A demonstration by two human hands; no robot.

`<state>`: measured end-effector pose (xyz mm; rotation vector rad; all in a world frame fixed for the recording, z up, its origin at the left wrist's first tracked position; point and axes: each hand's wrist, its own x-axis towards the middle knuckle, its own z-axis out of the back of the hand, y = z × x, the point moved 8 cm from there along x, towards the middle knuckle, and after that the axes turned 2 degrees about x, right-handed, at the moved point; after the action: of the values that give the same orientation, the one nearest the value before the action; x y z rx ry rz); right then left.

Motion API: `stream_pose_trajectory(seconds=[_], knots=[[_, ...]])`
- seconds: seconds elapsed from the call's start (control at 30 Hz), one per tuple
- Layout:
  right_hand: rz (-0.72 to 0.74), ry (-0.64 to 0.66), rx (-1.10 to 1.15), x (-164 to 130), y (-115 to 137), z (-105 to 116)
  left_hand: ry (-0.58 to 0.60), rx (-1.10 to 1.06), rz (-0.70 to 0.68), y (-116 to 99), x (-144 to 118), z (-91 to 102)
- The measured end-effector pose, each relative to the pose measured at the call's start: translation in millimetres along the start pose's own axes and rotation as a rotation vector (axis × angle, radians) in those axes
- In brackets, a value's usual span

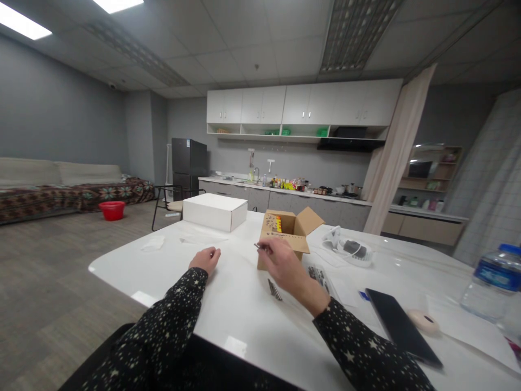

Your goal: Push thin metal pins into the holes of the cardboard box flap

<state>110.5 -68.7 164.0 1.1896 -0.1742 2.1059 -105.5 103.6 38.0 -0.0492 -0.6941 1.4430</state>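
My right hand [280, 263] is in front of an open cardboard box [262, 259], with thumb and fingers pinched on a small thin metal piece [257, 246] whose end sticks out to the left. Its exact kind is too small to tell. On the tabletop below that hand lie several slim metal rods [274, 290], side by side. My left hand [206, 259] rests on the white table [240, 293], fingers curled in; whatever they may hold is hidden. Yellow and red packaging [278, 224] shows inside the box. A clear pack of small dark pieces [319, 277] lies right of the box.
A white closed box [211, 210] stands behind my left hand, with tissue [153, 243] nearby. To the right are a white device with a cable [348, 248], a black tablet-like slab [401, 326], a pale round object [423, 321] and a large water bottle [492, 282].
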Motion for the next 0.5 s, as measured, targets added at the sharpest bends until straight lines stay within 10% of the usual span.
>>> stream_pose_trajectory(seconds=[0.23,0.5], knots=[[-0.233,-0.33,0.279,31,-55,55,0.009,-0.008,0.006,1,1,-2.3],[-0.432,-0.353,0.349,35,-115,54,0.018,0.002,0.008,0,1,-0.7]])
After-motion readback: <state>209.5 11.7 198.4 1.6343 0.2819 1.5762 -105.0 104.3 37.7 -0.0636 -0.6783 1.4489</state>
